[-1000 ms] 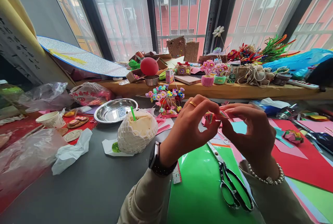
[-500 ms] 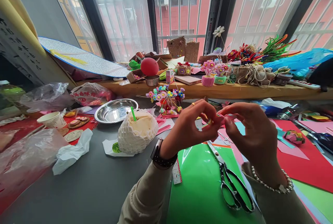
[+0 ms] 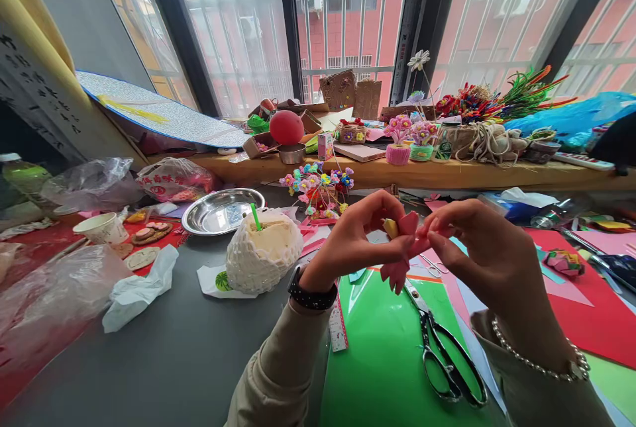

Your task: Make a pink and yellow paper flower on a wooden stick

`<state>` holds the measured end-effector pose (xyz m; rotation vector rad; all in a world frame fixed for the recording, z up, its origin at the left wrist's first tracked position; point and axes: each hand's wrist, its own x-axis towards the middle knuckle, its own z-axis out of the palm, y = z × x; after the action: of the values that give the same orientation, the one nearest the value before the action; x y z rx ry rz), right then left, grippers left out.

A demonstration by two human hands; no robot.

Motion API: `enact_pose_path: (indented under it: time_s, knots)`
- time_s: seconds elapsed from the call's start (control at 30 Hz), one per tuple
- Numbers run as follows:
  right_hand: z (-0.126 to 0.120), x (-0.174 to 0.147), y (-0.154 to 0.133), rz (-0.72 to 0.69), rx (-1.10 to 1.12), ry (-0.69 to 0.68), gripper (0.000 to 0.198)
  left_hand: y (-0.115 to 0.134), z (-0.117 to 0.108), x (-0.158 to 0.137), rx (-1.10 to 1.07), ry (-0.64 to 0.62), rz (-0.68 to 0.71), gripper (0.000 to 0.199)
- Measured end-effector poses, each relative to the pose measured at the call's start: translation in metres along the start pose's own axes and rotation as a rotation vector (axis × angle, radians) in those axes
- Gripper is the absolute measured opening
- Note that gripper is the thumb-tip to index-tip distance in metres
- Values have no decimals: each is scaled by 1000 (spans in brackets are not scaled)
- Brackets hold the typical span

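A pink paper flower [image 3: 396, 273] with petal-like pieces and a yellowish bit is held between my two hands, above the green sheet [image 3: 368, 347]. My left hand [image 3: 365, 232], with a dark watch strap at the wrist, is closed round the flower's middle. The fingertips of my right hand [image 3: 484, 255] pinch its right side, so part of the flower is hidden. Below my hands lie black-handled scissors [image 3: 442, 347] on the green sheet. A small ruler strip [image 3: 338, 328] sits at the sheet's left edge.
Left of my hands stands a coconut in white foam netting [image 3: 261, 251] with a green straw. Behind it lies a steel plate [image 3: 223, 212]. Red paper [image 3: 591, 308] and a crumpled multicoloured paper piece [image 3: 564, 260] are on the right. Small flower pots [image 3: 398, 149] line the sill.
My hands have turned the paper flower, so its pink petals now show below and above my left fingers. My right wrist has shifted slightly right and down.
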<state>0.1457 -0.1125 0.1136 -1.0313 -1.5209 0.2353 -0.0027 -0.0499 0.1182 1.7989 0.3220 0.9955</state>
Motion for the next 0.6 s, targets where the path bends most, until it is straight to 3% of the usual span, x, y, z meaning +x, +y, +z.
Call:
enact_pose_path:
  time_s: [0.23,0.43,0.6]
  knots:
    - [-4,2,3,4,23,-42,21,-6,-4,4,-190,-16,-47,24]
    - [-5,4,5,191,79,-137,19,-6,-6,4,-133,-14,-45,24]
    - [-6,6,7,246,111,-169,15,-7,-6,5,-89,-20,-23,24]
